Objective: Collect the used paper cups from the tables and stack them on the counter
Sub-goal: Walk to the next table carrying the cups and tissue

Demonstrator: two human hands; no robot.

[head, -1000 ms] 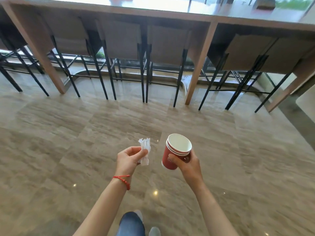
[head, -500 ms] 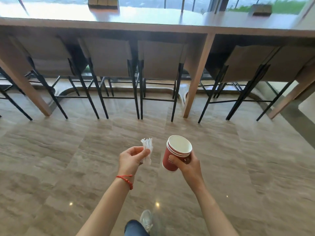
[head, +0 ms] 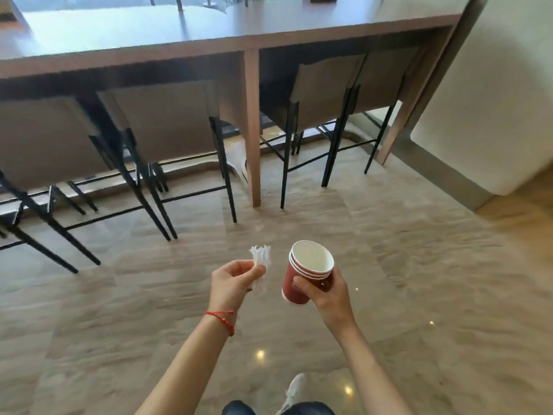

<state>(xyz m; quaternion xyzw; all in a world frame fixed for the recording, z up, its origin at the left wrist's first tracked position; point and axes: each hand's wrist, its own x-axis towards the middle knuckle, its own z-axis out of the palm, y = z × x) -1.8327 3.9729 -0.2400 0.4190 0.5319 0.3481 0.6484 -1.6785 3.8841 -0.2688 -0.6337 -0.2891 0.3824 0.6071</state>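
My right hand grips a stack of red paper cups with white insides, nested together and tilted slightly left, held at waist height over the floor. My left hand, with a red string at the wrist, pinches a crumpled white napkin just left of the cups. The two hands are close but apart. A long wooden counter runs across the top of the view, well ahead of both hands.
Several tan bar stools with black metal legs stand tucked under the counter. A wooden post holds up the counter's middle. A cream wall rises at the right. Polished stone floor spreads between me and the stools.
The counter and stools have come nearer and shifted left as I walked forward and turned right. Both hands keep their hold and their spacing.
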